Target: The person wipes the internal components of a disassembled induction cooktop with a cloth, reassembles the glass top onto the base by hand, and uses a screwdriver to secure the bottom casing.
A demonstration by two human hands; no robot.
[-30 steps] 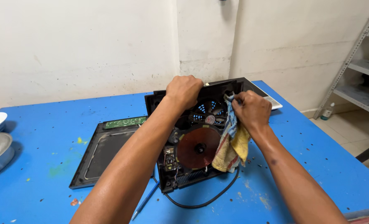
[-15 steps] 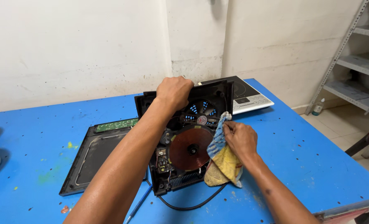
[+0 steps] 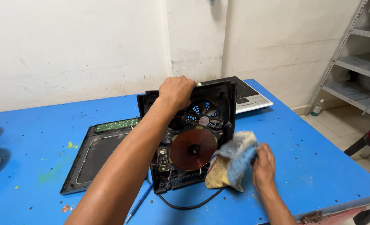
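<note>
A person works at a blue table point(image 3: 301, 166), holding an opened induction cooker base point(image 3: 191, 146) tilted up on its lower edge. The left hand point(image 3: 176, 92) grips the top rim of the black housing, fingers curled over the edge and closed on it, in the same place as half a second and a second ago. The housing now stands steeper than before, its inside facing the camera: a copper-coloured coil disc point(image 3: 192, 149) sits in the middle, a cooling fan point(image 3: 204, 111) above it, a small circuit board point(image 3: 164, 158) at the lower left.

The right hand point(image 3: 264, 164) has come down and away. A second ago it pressed the cloth near the fan at the upper right corner; half a second ago it was at the right edge beside the coil; now it rests low on the table to the right of the housing, fingers closed around a bunched blue and yellow cloth point(image 3: 230, 164). The cloth's left edge lies just beside the housing's lower right corner; whether it touches cannot be told.

A black power cord point(image 3: 189, 205) loops out below the base. The detached glass top panel point(image 3: 96, 160) lies flat to the left, and a second, whole induction cooker point(image 3: 251, 99) sits behind.
</note>
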